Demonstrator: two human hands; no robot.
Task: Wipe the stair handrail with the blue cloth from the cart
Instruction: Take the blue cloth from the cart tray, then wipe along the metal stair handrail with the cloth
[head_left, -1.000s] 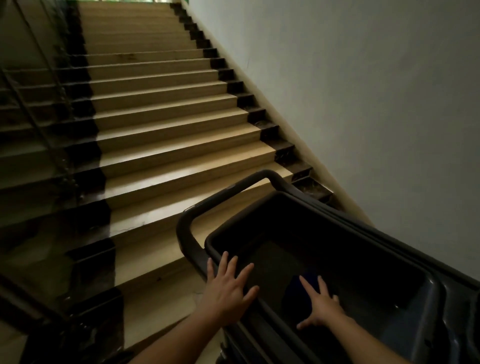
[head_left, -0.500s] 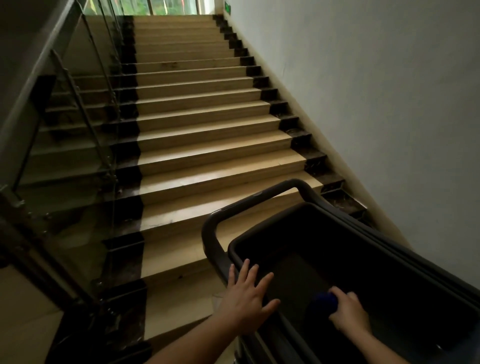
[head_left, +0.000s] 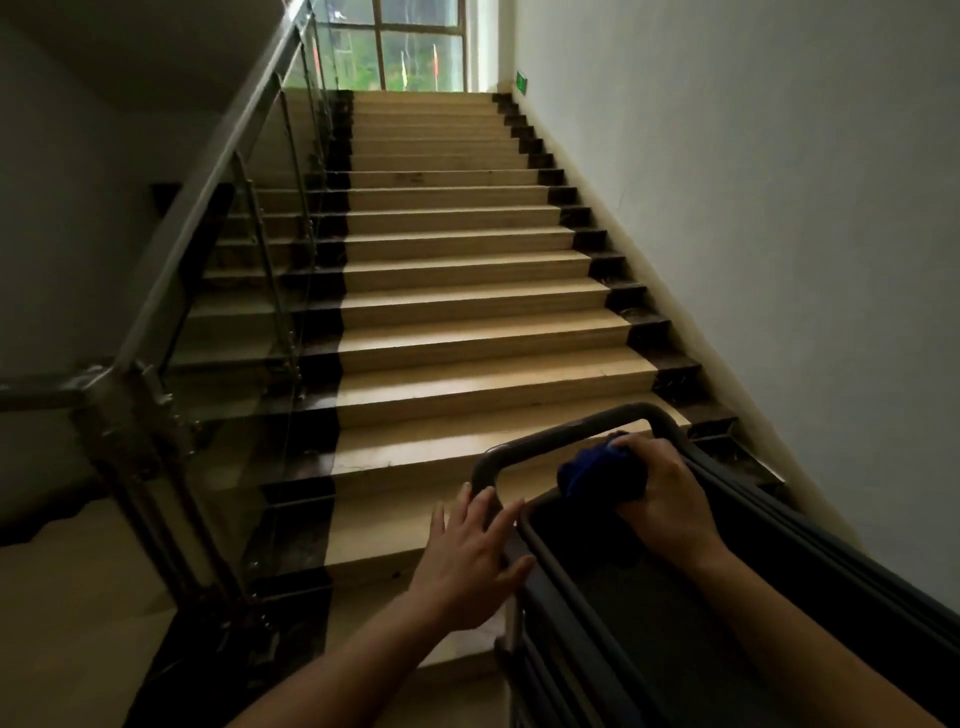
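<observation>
While leaning in at the bottom of the frame, braces with the left hand (head_left: 467, 561), fingers spread and laid flat on the near corner of the cart (head_left: 571, 623) rim, gripping nothing. Judged a steadying hold, to keep the cart from rolling while the other hand lifts out.

Just right of that, clutches the blue cloth (head_left: 597, 470) in the right hand (head_left: 670, 499), fist closed around it, at about rim level and just below the curved push bar (head_left: 561, 431). Holds it as a crumpled wad, so shows no clear long axis; pokes out of the fist toward the left of the frame. Probably needs shaking out or folding before wiping.

Further up and to the left, finds the handrail (head_left: 208, 192), well apart from the cloth. Starts at a metal post (head_left: 119, 415) at middle left, then climbs on a steep diagonal toward the top centre, long axis running with the flight of stairs (head_left: 467, 322). Tops a glass panel (head_left: 244, 322). Sends a short level stretch off the left edge too.

Calls next, by judgement, for a step left to bring cloth to rail at its low end.
</observation>
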